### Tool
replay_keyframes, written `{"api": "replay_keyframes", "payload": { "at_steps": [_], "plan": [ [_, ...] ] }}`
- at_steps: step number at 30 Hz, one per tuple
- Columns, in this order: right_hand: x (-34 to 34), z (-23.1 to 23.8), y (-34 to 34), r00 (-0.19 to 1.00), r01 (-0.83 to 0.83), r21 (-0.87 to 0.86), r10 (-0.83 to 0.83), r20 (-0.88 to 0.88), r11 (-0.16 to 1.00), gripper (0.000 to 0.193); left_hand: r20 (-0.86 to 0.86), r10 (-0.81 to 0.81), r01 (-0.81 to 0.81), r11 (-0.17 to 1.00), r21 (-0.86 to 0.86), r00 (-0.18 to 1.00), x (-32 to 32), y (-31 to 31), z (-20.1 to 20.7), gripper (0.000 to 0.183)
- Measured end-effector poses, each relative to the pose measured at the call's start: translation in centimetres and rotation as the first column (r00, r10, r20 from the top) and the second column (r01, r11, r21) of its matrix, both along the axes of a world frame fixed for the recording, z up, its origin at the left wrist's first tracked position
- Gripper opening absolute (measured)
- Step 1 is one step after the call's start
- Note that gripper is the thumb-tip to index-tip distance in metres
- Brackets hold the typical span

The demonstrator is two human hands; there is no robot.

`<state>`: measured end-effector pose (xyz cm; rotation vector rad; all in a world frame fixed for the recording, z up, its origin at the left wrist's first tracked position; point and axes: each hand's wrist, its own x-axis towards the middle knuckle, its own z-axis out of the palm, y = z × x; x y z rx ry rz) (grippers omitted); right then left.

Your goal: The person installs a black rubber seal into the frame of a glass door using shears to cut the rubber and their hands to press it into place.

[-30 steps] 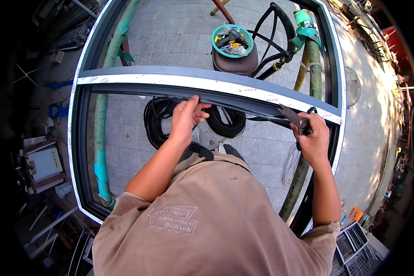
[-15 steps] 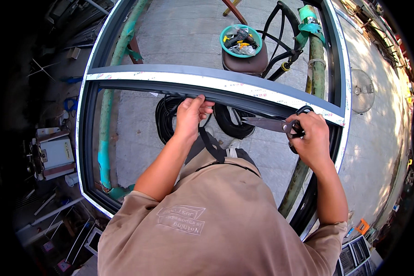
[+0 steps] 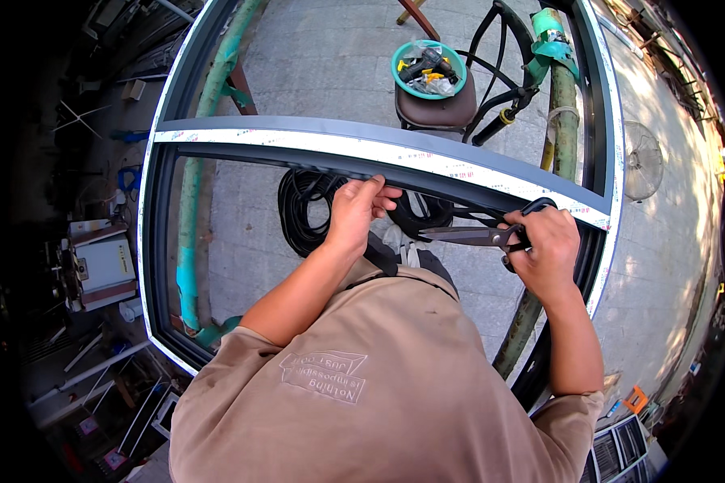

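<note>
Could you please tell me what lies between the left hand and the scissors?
In the head view, part of a black coil shows below, between the left hand and scissors.

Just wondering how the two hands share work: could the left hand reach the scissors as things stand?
Probably yes: the scissors, held in the right hand, point roughly toward the left hand, and nothing visible stands between them.

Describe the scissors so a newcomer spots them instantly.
Start from the big dark frame with white edging and follow its white-faced crossbar rightward. Just below its right end, the right hand holds the scissors, blades pointing left. Straight, tapering grey metal blades set them apart from the coiled black strips seen through the frame.
</note>
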<state>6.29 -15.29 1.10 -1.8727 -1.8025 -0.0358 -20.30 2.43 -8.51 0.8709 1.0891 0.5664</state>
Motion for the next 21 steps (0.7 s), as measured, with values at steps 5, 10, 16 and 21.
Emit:
{"api": "replay_keyframes", "payload": {
  "at_steps": [5, 10, 16, 21],
  "plan": [
    [-0.2, -0.5, 0.6, 0.995, -0.081, 0.035, 0.079, 0.053, 0.996, 0.020, 0.091, -0.063, 0.070, 0.994, -0.079, 0.994, -0.3, -0.1, 0.0, 0.033],
    [-0.2, -0.9, 0.9, 0.988, -0.118, 0.014, 0.116, 0.106, 0.993, 0.022, 0.062, -0.133, 0.137, 0.988, -0.065, 0.989, 0.2, -0.2, -0.8, 0.032],
    [-0.2, -0.4, 1.0, 0.990, -0.113, -0.025, 0.115, 0.084, 0.993, 0.023, 0.026, -0.167, 0.168, 0.985, -0.045, 0.986, 0.7, -0.3, -0.6, 0.035],
    [-0.1, 0.3, 0.8, 0.993, -0.109, -0.076, 0.111, 0.026, 0.991, 0.025, -0.018, -0.160, 0.160, 0.987, -0.012, 0.987, 0.9, -0.4, -0.4, 0.038]
  ]
}}
